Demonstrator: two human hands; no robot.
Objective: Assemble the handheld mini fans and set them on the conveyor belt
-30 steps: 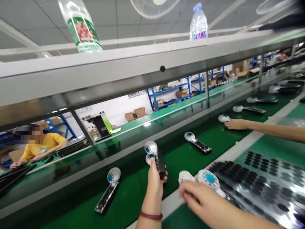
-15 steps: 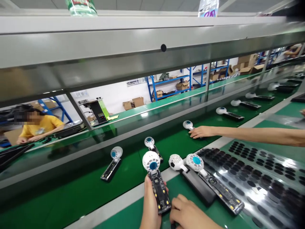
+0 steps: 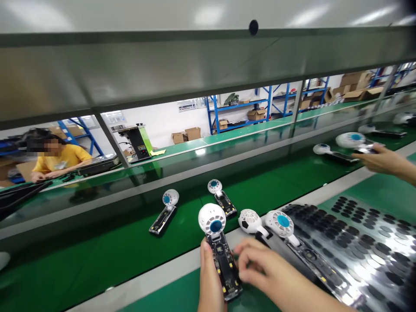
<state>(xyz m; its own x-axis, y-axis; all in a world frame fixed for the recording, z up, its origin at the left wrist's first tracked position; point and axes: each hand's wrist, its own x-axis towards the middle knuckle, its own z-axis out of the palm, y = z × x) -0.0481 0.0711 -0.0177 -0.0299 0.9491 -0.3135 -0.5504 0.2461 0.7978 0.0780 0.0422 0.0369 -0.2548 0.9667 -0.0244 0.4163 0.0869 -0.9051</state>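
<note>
My left hand (image 3: 211, 277) is wrapped round the dark body of a handheld device (image 3: 224, 268), held upright-tilted above the bench edge. It has a round white slotted head with a blue centre, and a circuit board with small yellow LEDs showing. Close by its right side, my right hand (image 3: 260, 264) has curled fingers, thumb and forefinger drawn together; whatever they pinch, if anything, is too small to make out. Beyond my right wrist lie two more such devices: one with a football-patterned head (image 3: 249, 221), partly hidden, and one with an exposed board (image 3: 320, 260).
Sheets of black round stickers (image 3: 357, 234) cover the bench at right. Two devices lie on the green belt (image 3: 107, 247) ahead. A co-worker's hand (image 3: 383, 160) holds a device at far right. A metal shelf (image 3: 182, 56) spans overhead. A person in yellow (image 3: 65, 158) sits opposite.
My right hand has risen from below the held device to beside its right edge. The co-worker's hand has moved right, lifting a device off the belt. The view has tilted down slightly.
</note>
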